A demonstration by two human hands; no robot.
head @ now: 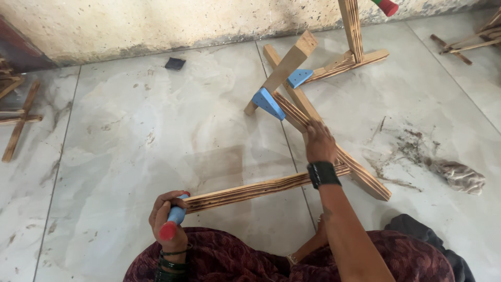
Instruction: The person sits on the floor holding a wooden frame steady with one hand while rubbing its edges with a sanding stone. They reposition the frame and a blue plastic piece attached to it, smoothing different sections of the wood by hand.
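Note:
My left hand grips a tool with a blue and red handle at the near end of a burnt-grain wooden slat. My right hand presses flat on a wooden frame of crossed slats lying on the floor. Two blue triangular brackets join the frame's slats to a plain wooden post that leans up and to the right. A second upright rises from the frame's far part.
A crumpled grey rag and dirt lie on the tiles at right. More wooden cross pieces lie at the left edge and at top right. A dark square scrap sits near the stained wall.

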